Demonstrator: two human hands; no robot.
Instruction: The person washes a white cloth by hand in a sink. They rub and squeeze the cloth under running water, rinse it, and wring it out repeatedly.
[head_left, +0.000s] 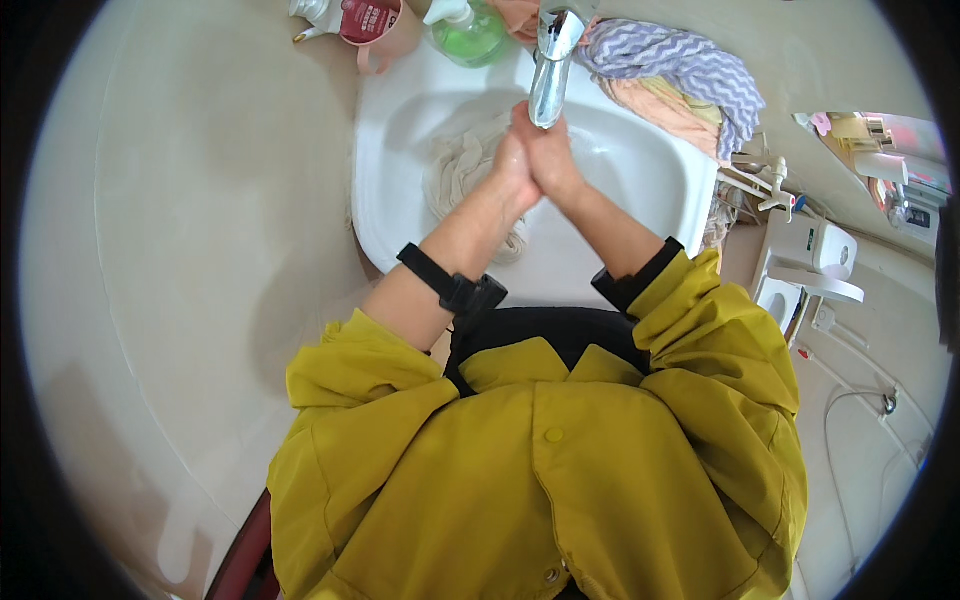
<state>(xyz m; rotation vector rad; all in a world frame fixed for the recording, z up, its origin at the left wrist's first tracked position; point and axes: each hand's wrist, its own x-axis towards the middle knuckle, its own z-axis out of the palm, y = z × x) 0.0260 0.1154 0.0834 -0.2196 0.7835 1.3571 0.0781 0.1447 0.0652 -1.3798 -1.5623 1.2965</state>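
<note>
Under the spout of a chrome faucet (551, 82), my left hand (517, 161) and my right hand (553, 154) are pressed together, palm against palm. The faucet hides part of the fingers, and I see no object between the palms. Both hands are over a white washbasin (634, 154). A wet off-white cloth (457, 169) lies crumpled in the basin, beneath and beside my left hand and forearm. Whether water is running is hard to tell.
At the basin's back left stand a pink mug (386, 41) holding tubes and a pump bottle of green liquid (469, 34). Folded towels (675, 71) lie on the back right rim. A white wall tap (776, 187) and a white toilet (802, 255) are to the right.
</note>
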